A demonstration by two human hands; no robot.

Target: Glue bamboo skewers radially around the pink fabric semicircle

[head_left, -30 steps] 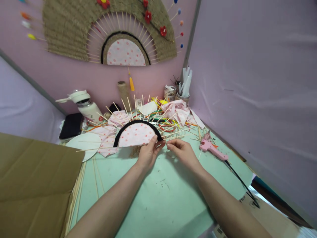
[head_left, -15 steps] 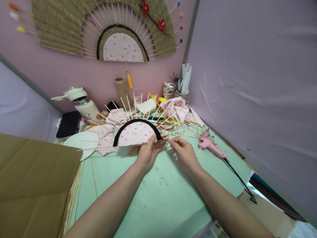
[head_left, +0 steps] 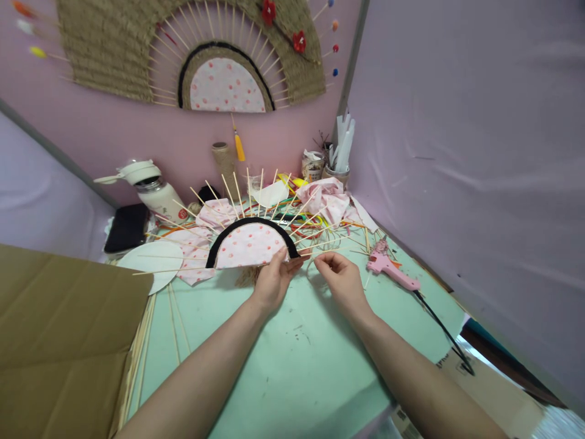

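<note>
A half-round fan piece (head_left: 249, 245) with pink dotted cloth, a black rim and thin sticks fanning outward is held above the table. My left hand (head_left: 273, 280) grips its lower right corner, thumb on the cloth and fingers behind. Just right of that corner, my right hand (head_left: 337, 277) is pinched on a thin strand of twine (head_left: 309, 271), which loops down from the fingertips. Some of the twine is hidden by the fingers. Beneath the fan, a bundle of brown fibre (head_left: 247, 276) shows.
A pink glue gun (head_left: 390, 271) lies at the right, its black cable running off the table (head_left: 297, 378). Behind are cloth scraps (head_left: 324, 198), coloured cords and a white bottle (head_left: 159, 198). Cardboard (head_left: 64, 335) and long sticks (head_left: 144, 347) lie left. A larger fan (head_left: 105, 55) hangs on the wall.
The fan piece has tilted slightly, its left sticks shifting a little to the left. Both hands keep their holds and have barely moved.
</note>
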